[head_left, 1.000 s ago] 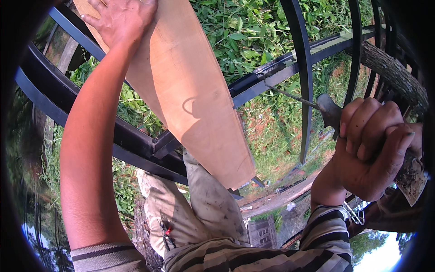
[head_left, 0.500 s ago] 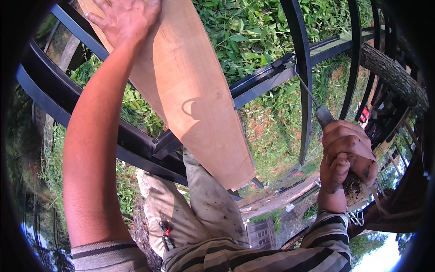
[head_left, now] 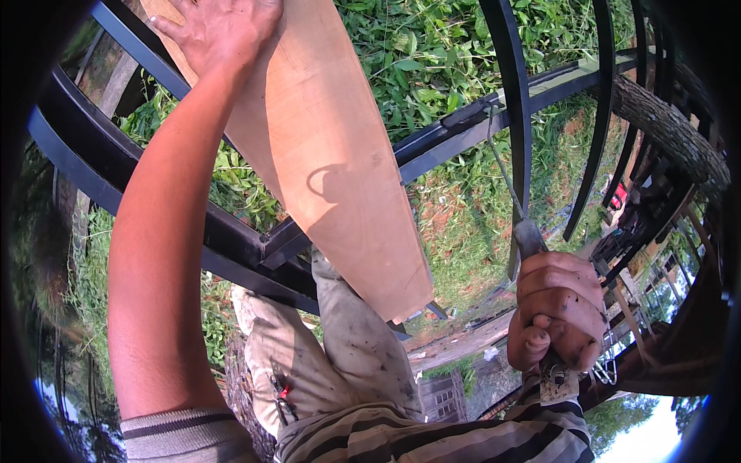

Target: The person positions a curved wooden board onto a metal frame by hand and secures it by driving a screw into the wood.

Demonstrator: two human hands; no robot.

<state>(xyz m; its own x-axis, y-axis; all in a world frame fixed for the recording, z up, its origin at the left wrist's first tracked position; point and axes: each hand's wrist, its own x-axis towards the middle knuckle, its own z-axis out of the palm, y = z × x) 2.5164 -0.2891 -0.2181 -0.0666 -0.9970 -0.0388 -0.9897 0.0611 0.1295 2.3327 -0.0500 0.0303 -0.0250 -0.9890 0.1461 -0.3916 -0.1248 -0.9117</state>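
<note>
My left hand [head_left: 225, 31] lies with spread fingers on a long tan wooden board [head_left: 340, 201], near its upper left part. The board rests across black metal bars [head_left: 448, 147] and tapers toward my legs. My right hand [head_left: 559, 305] is closed round a tool with a grey, worn handle [head_left: 529, 231] and a thin bent rod [head_left: 502, 162]. The rod reaches up to the straight black bar right of the board, where its tip is hard to make out.
Curved black bars [head_left: 521, 92] rise at the right beside a tree branch [head_left: 668, 127]. Green plants [head_left: 409, 46] and grass lie below. My trousered legs [head_left: 359, 355] hang under the board, with a small red-and-black tool [head_left: 283, 393] at the hip. A red object [head_left: 617, 197] sits far right.
My right hand has swung down and toward me with the tool, whose rod now stands steeper and farther right along the bar. My left hand and the board have barely shifted in view.
</note>
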